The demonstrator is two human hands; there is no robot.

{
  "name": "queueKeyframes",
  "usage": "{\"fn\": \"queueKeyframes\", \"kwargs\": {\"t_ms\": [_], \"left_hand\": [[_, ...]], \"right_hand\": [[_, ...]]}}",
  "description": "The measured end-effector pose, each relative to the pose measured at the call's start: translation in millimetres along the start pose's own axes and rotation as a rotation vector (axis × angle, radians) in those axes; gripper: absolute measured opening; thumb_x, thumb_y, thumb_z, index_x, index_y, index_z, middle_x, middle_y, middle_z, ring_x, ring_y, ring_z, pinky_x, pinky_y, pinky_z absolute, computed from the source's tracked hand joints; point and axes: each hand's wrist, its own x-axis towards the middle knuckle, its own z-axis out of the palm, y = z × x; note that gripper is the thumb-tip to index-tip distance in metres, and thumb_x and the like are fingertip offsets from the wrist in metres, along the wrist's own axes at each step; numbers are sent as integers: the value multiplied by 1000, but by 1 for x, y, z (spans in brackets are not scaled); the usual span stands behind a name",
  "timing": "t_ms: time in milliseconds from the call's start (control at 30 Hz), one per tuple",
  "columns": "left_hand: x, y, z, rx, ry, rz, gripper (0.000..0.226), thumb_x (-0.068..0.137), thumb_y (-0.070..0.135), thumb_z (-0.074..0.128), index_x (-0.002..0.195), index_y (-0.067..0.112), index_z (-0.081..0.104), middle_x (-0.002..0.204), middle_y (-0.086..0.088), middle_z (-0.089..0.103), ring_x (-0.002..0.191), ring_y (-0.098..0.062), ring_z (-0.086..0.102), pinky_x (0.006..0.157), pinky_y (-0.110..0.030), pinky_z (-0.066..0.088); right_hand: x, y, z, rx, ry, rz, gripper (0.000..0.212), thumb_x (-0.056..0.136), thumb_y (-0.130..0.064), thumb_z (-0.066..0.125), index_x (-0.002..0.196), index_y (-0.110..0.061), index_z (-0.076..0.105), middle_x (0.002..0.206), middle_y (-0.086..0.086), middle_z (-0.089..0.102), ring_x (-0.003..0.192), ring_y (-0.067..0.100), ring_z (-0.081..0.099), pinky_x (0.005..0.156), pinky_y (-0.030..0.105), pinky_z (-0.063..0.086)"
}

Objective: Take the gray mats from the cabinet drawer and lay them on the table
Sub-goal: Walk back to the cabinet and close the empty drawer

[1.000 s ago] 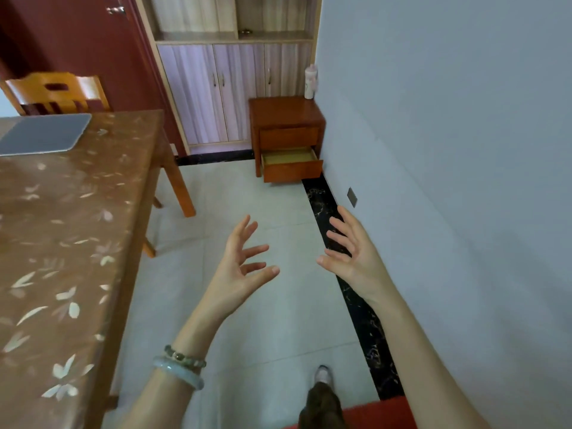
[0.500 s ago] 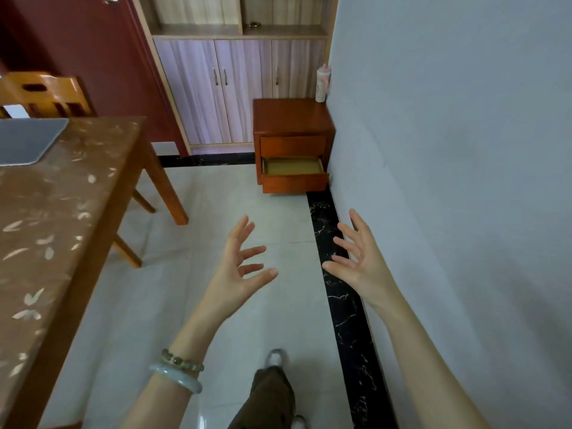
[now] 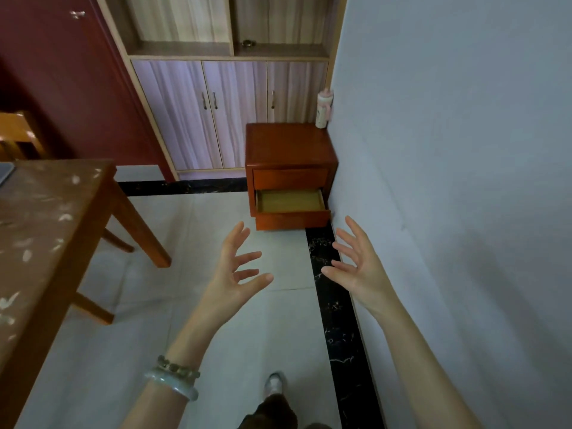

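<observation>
A small red-brown cabinet [image 3: 291, 147] stands in the corner against the right wall. Its lower drawer [image 3: 292, 216] is pulled out, and its inside shows a flat olive-tan surface. One gray mat [image 3: 4, 173] lies on the brown patterned table [image 3: 46, 224] at the far left edge, mostly cut off. My left hand [image 3: 236, 270] and my right hand [image 3: 359, 264] are raised over the floor in front of the drawer, palms facing each other, fingers spread, holding nothing.
A tall wardrobe with pale doors [image 3: 229, 109] fills the back wall, a red door [image 3: 62, 88] to its left. A pink-capped bottle [image 3: 323, 108] stands on the cabinet. A wooden chair [image 3: 18, 131] sits behind the table. My foot [image 3: 274, 385] is on the tiled floor.
I have walked toward the cabinet, which now looks larger and nearer. The table and mat slid off to the left. Both hands kept their spread pose.
</observation>
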Motion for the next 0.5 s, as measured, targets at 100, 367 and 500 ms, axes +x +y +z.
{"fn": "queueKeyframes", "kwargs": {"t_ms": [100, 367, 500], "left_hand": [[45, -1, -5, -5, -17, -13, 94, 78, 17, 75, 148, 38, 15, 148, 15, 28, 118, -4, 53, 87, -18, 51], [150, -23, -13, 17, -4, -79, 95, 78, 20, 76, 149, 37, 14, 149, 15, 27, 115, 5, 53, 83, -15, 51], [206, -30, -7, 21, 27, -106, 95, 75, 24, 76, 148, 37, 15, 150, 14, 27, 117, -2, 54, 84, -16, 52]], "right_hand": [[44, -5, -2, 3, -4, 17, 92, 78, 2, 71, 148, -32, 21, 148, -3, 39, 128, 10, 45, 102, 33, 46], [159, -2, -12, -9, -31, 47, 91, 78, 3, 71, 146, -34, 22, 147, -2, 39, 129, 11, 44, 101, 31, 45], [225, 3, -23, -15, -67, 53, 91, 78, 1, 72, 146, -36, 23, 146, -4, 39, 128, 9, 45, 101, 31, 45]]}}
